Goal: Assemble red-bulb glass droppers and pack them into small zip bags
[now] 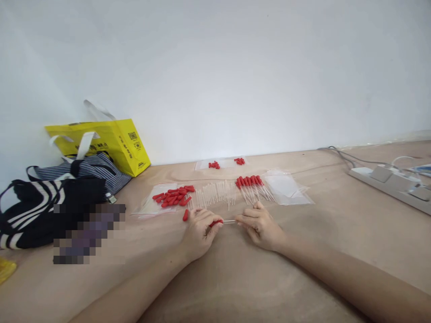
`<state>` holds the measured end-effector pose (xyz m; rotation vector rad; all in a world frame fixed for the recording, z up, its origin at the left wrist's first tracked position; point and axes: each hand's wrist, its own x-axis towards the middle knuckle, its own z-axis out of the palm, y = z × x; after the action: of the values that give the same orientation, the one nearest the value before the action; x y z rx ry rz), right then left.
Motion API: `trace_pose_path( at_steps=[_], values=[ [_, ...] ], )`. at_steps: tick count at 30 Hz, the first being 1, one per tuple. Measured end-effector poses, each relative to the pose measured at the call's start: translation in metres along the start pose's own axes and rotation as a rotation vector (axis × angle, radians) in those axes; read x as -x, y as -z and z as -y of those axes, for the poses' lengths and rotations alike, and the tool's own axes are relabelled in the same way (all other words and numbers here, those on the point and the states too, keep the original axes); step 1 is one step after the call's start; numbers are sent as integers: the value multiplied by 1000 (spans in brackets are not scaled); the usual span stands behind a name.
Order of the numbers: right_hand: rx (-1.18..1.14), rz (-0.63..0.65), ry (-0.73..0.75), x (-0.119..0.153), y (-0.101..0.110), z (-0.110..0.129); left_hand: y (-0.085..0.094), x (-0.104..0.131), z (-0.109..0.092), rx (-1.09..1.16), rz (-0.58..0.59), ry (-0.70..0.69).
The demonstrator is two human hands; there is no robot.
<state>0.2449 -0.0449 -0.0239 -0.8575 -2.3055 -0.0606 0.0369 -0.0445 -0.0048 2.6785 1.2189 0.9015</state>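
Observation:
My left hand (201, 231) pinches a red rubber bulb (216, 222), its open end facing right. From the right, my right hand (261, 225) grips a thin clear glass tube (229, 221), whose left end meets the bulb; how deep it sits inside I cannot tell. Just beyond my left hand lies a heap of loose red bulbs (173, 196), with one single bulb (185, 215) nearer to me. Loose clear tubes (217, 192) lie in a row behind both hands. Behind my right hand are several droppers with red bulbs on their tubes (251, 181).
Clear plastic bags (289, 188) lie right of the droppers. Farther back, another bag (229, 164) holds red bulbs and tubes. A yellow bag (101, 143), a striped bag (114, 168) and a black bag (50, 208) stand at left. A white power strip (387, 184) with cables is at right.

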Motion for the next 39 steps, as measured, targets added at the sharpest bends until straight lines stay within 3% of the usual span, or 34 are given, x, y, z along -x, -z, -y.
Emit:
trace_pose_path(
  at_steps=[17, 26, 28, 31, 35, 39],
  values=[
    [-84, 14, -53, -5, -2, 9, -1, 1, -6, -12, 12, -35],
    [59, 99, -91, -13, 4, 8, 3, -3, 2, -95, 45, 17],
    [58, 120, -166, -15, 1, 4, 9, -4, 7, -166, 5, 78],
    [66, 83, -402, -20, -3, -9, 23, -4, 19, -343, -41, 265],
    [181, 10, -640, -34, -8, -23, 41, 0, 36, -491, 71, 442],
    [310, 33, -714, -52, -17, -25, 45, 2, 42, -497, 166, 493]
  ],
)
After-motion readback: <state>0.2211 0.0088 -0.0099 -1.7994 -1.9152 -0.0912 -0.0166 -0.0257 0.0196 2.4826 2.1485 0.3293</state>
